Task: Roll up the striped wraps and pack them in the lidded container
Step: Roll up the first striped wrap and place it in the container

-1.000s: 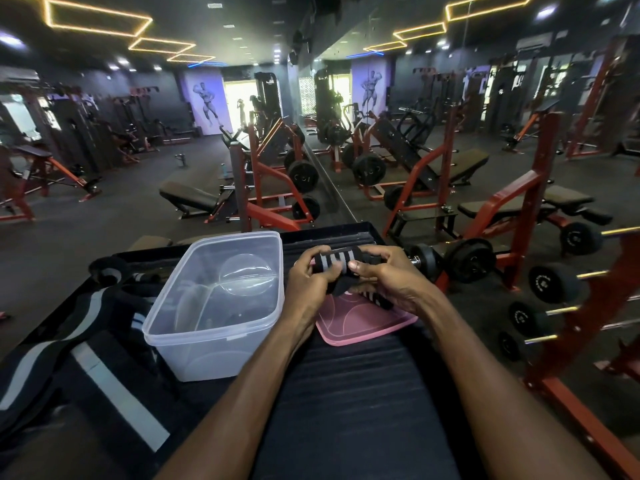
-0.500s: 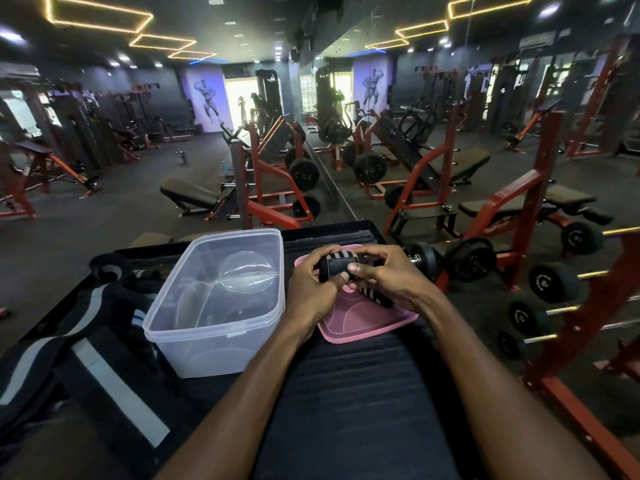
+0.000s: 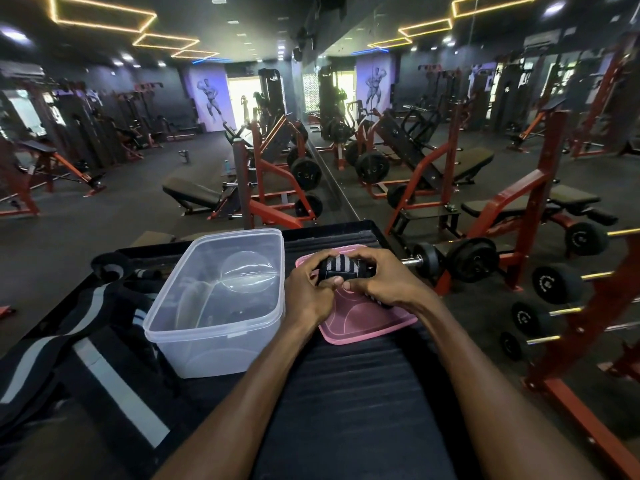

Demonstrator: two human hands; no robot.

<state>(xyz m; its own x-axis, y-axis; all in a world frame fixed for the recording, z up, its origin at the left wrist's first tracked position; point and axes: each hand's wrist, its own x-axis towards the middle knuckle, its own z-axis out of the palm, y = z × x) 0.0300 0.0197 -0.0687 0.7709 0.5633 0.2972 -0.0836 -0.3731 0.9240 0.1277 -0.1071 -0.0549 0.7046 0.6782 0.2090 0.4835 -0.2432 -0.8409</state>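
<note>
Together, both hands (image 3: pixel 349 285) round wrap (image 3: pixel 341 270)

I can't read any text, brand or number here. The dumbbell heads (image 3: pixel 556 283) on the rack right of the pink lid (image 3: pixel 363 323) carry pale round markings, too small and blurred for me to make out. The plates (image 3: pixel 305 173) beyond the lid show faint marks, also unreadable. The far wall mural (image 3: pixel 209 100) is a figure, no words.
</note>
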